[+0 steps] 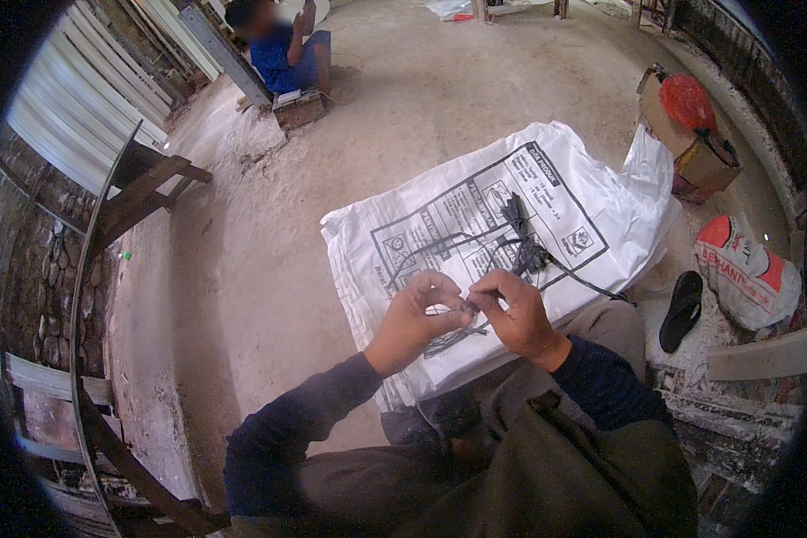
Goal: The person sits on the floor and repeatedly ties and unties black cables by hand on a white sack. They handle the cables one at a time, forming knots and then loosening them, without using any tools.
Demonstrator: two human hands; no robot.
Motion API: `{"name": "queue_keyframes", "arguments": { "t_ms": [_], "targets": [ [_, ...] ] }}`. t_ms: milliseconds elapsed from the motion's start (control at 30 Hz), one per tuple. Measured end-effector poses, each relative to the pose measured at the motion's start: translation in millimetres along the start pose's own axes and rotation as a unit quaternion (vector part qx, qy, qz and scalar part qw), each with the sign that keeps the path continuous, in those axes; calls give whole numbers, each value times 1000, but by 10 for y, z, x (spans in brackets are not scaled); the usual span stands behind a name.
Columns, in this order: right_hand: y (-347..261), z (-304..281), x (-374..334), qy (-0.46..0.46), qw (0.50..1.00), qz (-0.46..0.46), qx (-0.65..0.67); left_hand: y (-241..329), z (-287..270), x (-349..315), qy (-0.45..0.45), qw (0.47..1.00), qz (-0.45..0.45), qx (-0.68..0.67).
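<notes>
My left hand (412,316) and my right hand (518,317) meet over my lap, each with thumb and forefinger pinched together. Between the fingertips is a small piece of thin black strand (469,307); whether it is wire or plastic strip I cannot tell. Under both hands a white woven sack (354,235) with black print lies spread out flat. Just beyond the right hand, a tangled bunch of black strands (531,256) rests on the sack, with long ends trailing across it. More thin dark strands (453,342) lie below the left hand.
To the right are a cardboard box (704,170) with a red bag (688,103), a black sandal (681,312) and a red-and-white sack (749,273). A person in blue (282,56) sits at the far left. A wooden frame (143,202) stands left on the dusty floor (242,242).
</notes>
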State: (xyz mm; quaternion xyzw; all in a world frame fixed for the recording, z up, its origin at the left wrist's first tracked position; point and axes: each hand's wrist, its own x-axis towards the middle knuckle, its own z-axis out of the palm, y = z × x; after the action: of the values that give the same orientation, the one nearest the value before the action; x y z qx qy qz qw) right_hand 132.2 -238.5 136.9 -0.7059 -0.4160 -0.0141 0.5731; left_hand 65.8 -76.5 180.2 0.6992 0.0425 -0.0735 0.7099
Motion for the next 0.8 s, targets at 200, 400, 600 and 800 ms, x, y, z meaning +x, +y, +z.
{"name": "queue_keyframes", "arguments": {
  "t_ms": [200, 400, 600, 800],
  "targets": [
    [13, 13, 48, -69, 890, 302, 334, -73, 17, -78, 11, 977, 93, 192],
    [82, 48, -10, -44, 858, 321, 399, -55, 57, -89, 14, 978, 115, 173],
    [35, 33, 15, -69, 925, 265, 263, -163, 39, -41, 38, 992, 105, 62],
    [30, -33, 49, -125, 906, 294, 278, -194, 52, -64, 53, 997, 64, 5]
  ]
}}
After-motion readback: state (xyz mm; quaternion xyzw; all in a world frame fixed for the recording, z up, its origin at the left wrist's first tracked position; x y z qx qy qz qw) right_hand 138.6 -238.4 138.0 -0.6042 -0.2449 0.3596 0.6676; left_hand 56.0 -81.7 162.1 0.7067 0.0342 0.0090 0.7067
